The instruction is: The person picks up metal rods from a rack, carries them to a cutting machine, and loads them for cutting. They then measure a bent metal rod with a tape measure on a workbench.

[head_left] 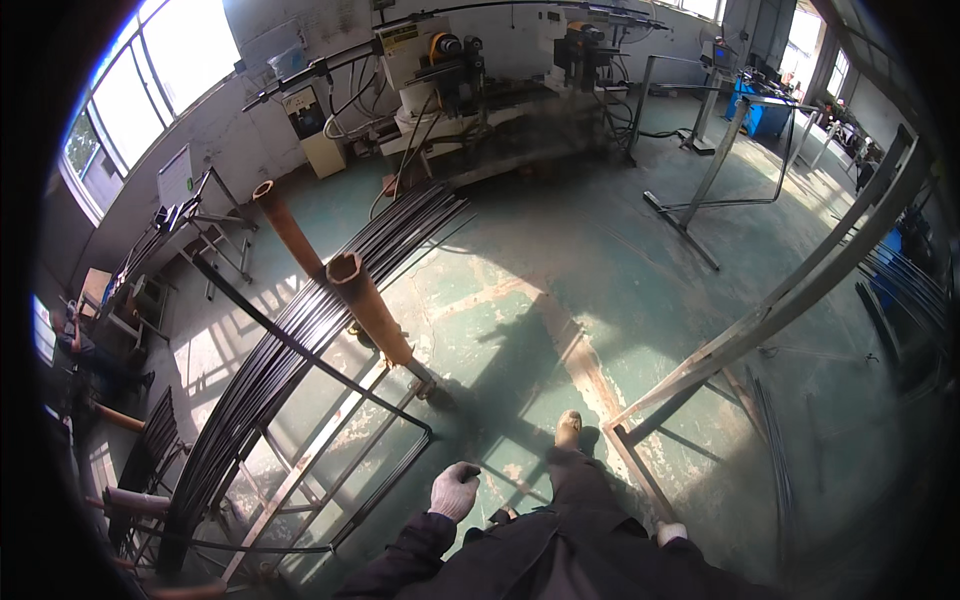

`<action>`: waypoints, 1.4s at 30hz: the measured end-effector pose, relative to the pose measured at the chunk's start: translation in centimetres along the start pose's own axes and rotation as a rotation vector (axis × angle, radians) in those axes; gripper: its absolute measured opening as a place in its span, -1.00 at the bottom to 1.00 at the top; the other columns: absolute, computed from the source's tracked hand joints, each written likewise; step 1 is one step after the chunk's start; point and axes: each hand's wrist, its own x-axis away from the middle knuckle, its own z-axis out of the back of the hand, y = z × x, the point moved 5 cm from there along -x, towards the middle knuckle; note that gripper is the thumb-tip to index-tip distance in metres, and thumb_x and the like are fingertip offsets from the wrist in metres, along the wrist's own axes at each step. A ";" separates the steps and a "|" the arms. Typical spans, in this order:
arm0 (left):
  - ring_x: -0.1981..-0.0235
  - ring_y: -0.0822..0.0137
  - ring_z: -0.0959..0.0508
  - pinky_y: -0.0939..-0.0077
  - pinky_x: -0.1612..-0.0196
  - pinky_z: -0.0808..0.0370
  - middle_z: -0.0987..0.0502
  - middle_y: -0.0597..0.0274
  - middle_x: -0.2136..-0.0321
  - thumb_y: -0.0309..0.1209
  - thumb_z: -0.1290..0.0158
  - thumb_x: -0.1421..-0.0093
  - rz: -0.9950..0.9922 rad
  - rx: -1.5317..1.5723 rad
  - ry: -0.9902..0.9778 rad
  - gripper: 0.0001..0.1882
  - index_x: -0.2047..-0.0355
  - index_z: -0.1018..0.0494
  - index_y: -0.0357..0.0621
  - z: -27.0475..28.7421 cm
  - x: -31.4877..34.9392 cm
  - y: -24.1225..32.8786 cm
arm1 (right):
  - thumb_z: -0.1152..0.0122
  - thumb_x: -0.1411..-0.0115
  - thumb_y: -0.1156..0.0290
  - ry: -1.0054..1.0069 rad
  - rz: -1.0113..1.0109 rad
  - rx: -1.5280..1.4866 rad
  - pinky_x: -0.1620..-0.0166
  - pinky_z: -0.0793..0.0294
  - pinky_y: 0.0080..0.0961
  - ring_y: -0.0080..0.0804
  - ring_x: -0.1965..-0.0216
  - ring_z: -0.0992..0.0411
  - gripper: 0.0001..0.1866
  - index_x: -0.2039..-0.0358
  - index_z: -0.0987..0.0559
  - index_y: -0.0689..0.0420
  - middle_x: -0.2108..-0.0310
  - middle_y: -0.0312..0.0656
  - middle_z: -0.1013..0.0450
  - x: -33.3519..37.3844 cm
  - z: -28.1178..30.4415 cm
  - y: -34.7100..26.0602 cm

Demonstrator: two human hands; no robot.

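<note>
My left hand (456, 491), in a whitish glove with a dark patch at the fingertips, hangs in front of my body. Its fingers are curled in, and nothing sticks out of them. Beside it on the left runs a dark metal rack bar (385, 487). My right hand (671, 533), also in a whitish glove, shows only partly past my sleeve. It is at the near end of a long metal frame (645, 472); whether it touches the frame, and how its fingers lie, cannot be made out. One brown shoe (569, 428) shows on the green floor (500, 350).
Long dark rods (300, 330) lie bundled on a rack at left, beside two upright rusty tubes (368, 308). Machines (440, 80) stand along the far wall. An angled metal stand (690, 205) is at far right. Thin rods (772, 450) lie right. Another person (85, 345) is at far left.
</note>
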 end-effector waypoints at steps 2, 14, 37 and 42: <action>0.04 0.10 -0.77 0.29 -0.08 -0.65 -0.79 0.01 0.12 -0.36 -0.20 -0.28 0.037 -0.044 -0.028 -0.67 -0.01 -0.71 -0.18 -0.8 -6.3 2.1 | 0.04 -0.53 -0.22 -0.270 0.021 -0.107 -0.22 -0.57 0.00 0.22 -0.21 -0.56 -0.28 -0.23 -0.64 0.20 -0.21 0.24 -0.58 -5.2 -1.5 -0.7; 0.00 0.04 -0.77 0.27 -0.14 -0.66 -0.77 -0.02 0.07 -0.34 -0.22 -0.26 -0.028 -0.002 -0.039 -0.67 -0.01 -0.72 -0.16 -3.3 -36.3 24.7 | -0.31 -0.49 0.31 0.158 0.161 -0.863 0.51 -0.54 -0.27 -0.33 0.52 -0.58 -0.78 0.15 -0.67 0.25 0.46 -0.16 -0.62 -46.4 51.8 -27.7; 0.10 0.10 -0.70 0.20 -0.08 -0.64 -0.71 -0.04 0.16 -0.39 -0.17 -0.41 0.204 0.025 0.633 -0.74 0.00 -0.64 -0.30 19.3 -89.7 38.2 | -0.42 -0.33 0.10 0.859 1.170 -0.620 -0.08 -0.63 -0.14 0.09 0.04 -0.67 -0.63 0.12 -0.79 0.17 0.18 0.08 -0.72 -59.4 158.2 -103.0; 0.07 0.06 -0.67 0.11 -0.07 -0.61 -0.71 -0.02 0.15 -0.32 -0.16 -0.40 0.373 -0.051 0.880 -0.69 -0.07 -0.65 -0.14 17.9 -94.1 34.2 | -0.43 -0.30 0.00 1.038 1.186 -0.537 -0.15 -0.62 -0.10 0.11 -0.04 -0.65 -0.61 0.14 -0.80 0.07 0.09 0.06 -0.72 -66.6 174.1 -116.7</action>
